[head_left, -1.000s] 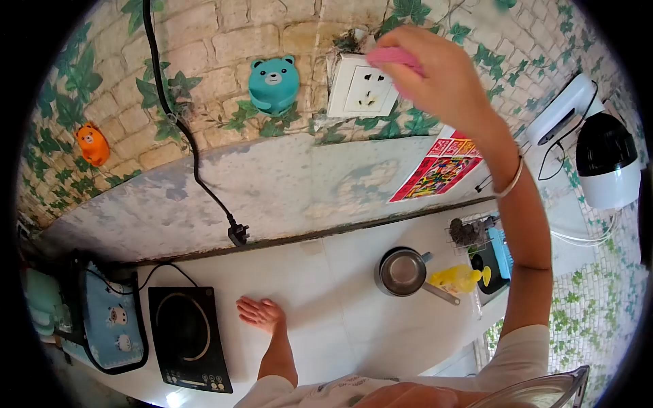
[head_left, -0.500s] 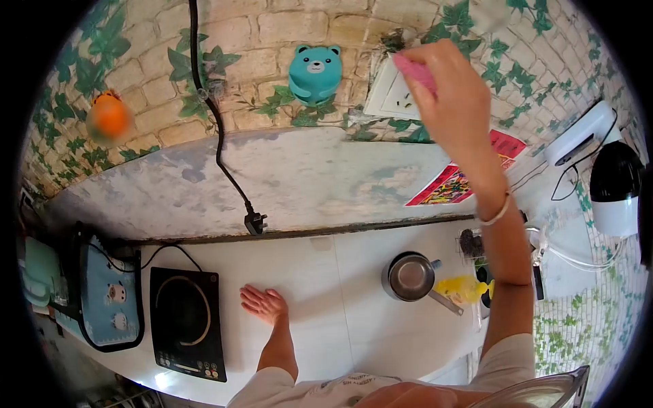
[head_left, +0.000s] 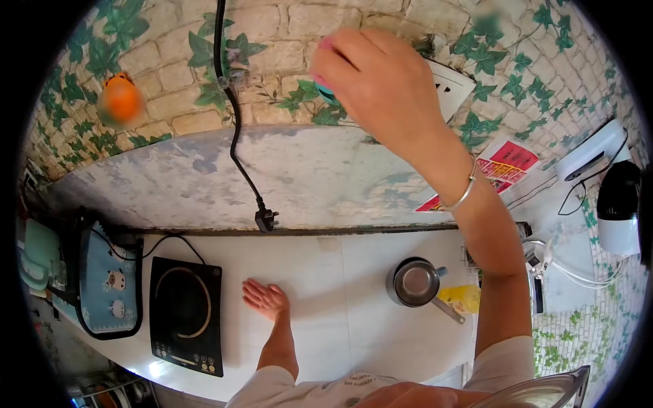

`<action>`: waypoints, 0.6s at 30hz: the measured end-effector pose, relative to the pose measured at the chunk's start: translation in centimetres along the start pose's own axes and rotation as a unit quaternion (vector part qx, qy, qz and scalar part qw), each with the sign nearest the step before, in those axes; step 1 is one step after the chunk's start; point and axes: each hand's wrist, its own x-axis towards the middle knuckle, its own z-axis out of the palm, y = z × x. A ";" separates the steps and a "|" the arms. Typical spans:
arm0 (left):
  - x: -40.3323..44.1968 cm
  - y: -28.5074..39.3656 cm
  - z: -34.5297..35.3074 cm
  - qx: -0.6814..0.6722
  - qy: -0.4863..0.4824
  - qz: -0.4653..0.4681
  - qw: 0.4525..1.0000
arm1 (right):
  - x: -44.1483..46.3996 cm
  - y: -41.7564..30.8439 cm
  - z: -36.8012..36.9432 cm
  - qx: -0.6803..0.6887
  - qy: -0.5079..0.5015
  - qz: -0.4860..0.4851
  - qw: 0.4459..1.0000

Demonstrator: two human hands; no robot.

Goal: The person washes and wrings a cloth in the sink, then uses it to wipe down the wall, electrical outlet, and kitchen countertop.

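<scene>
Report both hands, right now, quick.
Left hand: open, nothing seen in it.
Right hand: closed, holding a pink cloth, mostly hidden.

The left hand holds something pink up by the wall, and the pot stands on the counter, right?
Not the left hand: the head view shows the right hand holding the pink item up by the wall. The pot does stand on the counter.

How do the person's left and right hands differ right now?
The right hand is raised at the wall; the left hand is low, over the counter. The right hand is closed around a pink item; the left is open and empty. Neither wears a glove.
</scene>
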 end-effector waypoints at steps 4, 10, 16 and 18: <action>-0.1 0.1 -0.7 0.000 -0.034 -0.004 0.999 | 0.5 -0.2 -0.4 0.002 -0.030 0.017 0.999; 0.5 0.1 -0.6 -0.019 -0.015 0.007 1.000 | -0.6 1.3 -1.6 -0.018 -0.073 -0.013 0.997; -0.2 0.1 -0.4 -0.016 -0.022 0.001 1.000 | 2.5 0.0 -2.6 0.003 -0.073 -0.026 0.997; 0.3 0.2 -1.1 -0.027 -0.025 0.003 0.999 | 1.8 0.3 -3.1 0.007 -0.088 -0.021 0.996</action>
